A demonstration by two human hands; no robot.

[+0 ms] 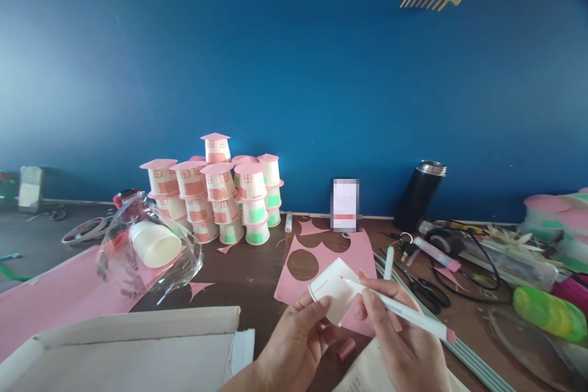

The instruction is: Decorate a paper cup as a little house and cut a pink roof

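Note:
My left hand [294, 340] holds a white paper cup [334, 291] on its side, fingers wrapped round it. My right hand [404, 343] pinches a white marker pen [404, 311] with a pink end, its tip touching the cup's wall, where a short pink line shows. Both hands hover over a pink paper sheet [358, 254] with round holes cut out of it. The pen's pink cap [346, 349] lies below the cup.
A stack of cup houses with pink roofs [220, 196] stands against the blue wall. A plastic sleeve of white cups [151, 248] lies left, and an open cardboard box [124, 349] sits near me. A black flask [418, 196], scissors [422, 288], cables and green lids [549, 312] crowd the right.

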